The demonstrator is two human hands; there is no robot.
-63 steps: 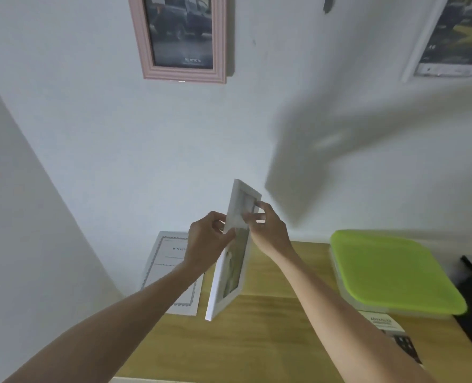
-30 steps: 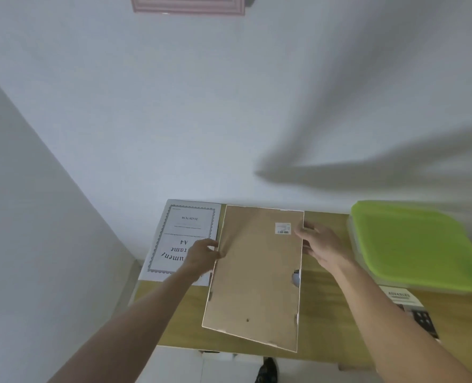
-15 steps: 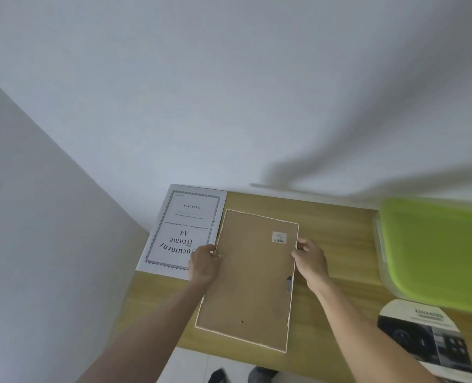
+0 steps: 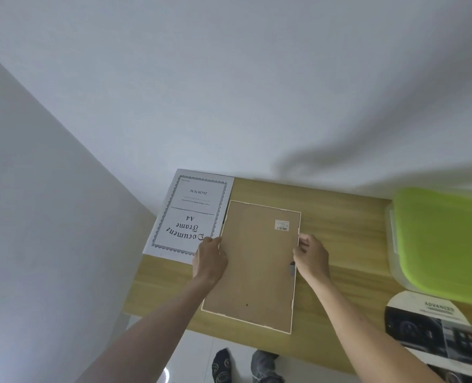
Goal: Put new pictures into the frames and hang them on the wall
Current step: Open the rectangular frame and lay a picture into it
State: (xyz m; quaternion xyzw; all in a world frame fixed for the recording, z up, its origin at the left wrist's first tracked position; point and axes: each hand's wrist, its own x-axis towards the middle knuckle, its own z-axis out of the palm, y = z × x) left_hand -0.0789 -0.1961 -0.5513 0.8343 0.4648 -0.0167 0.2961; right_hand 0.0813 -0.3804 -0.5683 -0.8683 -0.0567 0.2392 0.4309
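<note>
Two hands: both sit on one frame (image 4: pixel 254 266), the left hand (image 4: pixel 210 259) at its left edge, the right hand (image 4: pixel 312 257) at its right edge.
Frame position: it lies face down on the bench (image 4: pixel 345 239), brown backing board up, its left edge just over the document sheet (image 4: pixel 190 214).
What changed: two seconds ago the frame was held upright in the air; it has since been turned over and laid flat, and the view has tipped down to it.
Left grip: fingers curled against the frame's edge, holding it steady.
Right grip: fingertips pinch the right rim near a small dark tab (image 4: pixel 292 268).
Meaning: the back is now reachable, so opening the tabs and lifting the board likely comes next.
Nearby: a green-lidded box (image 4: pixel 445 244) and a car brochure (image 4: pixel 434 327) lie well to the right.
</note>
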